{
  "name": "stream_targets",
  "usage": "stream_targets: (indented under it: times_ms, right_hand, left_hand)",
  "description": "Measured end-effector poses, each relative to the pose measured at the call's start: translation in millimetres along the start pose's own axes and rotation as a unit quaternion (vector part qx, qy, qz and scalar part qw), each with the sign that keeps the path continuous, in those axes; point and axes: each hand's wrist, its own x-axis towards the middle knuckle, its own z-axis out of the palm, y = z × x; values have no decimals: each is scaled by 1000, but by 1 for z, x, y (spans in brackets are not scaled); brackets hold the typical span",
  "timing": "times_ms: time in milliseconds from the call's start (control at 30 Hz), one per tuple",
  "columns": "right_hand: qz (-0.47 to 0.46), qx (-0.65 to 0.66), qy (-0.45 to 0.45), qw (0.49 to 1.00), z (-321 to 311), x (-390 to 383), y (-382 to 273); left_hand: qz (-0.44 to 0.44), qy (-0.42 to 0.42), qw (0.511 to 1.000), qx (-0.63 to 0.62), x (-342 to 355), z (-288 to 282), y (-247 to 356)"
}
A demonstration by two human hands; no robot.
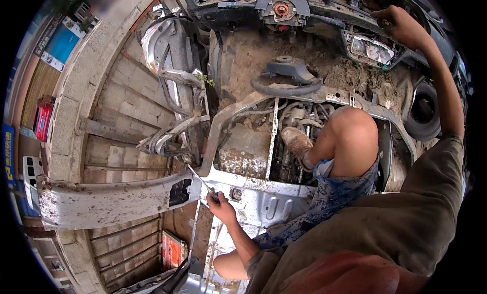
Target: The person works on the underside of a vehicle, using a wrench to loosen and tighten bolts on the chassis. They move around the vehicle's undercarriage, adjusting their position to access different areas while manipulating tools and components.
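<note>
My left hand (221, 209) is closed around the dark handle of a screwdriver. The screwdriver's thin metal shaft (200, 177) points up and left, its tip near a bundle of wrapped wiring (175, 129) at the corner of a stripped vehicle's metal frame (243, 180). Far to the right, my right hand (403, 28) is at the dirty dashboard (324, 33), its fingers curled. Whatever they hold, if anything, is hidden. My bent knee (355, 129) rises over the opening in the frame, with a muddy shoe (297, 142) beside exposed engine parts.
A detached steering wheel (289, 87) lies on the muddy floor ahead. At the left, a long white metal panel (116, 200) juts out over a slatted truck bed (119, 147). A tyre (422, 111) stands at the right. A red vehicle (43, 117) is beyond the bed's wall.
</note>
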Motion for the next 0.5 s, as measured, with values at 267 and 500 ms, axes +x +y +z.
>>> stream_targets:
  times_ms: [267, 500]
  right_hand:
    - [4, -147, -74, 986, -69, 17, -47]
    - [28, -101, 41, 994, 41, -19, 0]
  left_hand:
    - [16, -43, 999, 27, -5, 25, 0]
    - [-19, -94, 995, -2, -30, 32, 29]
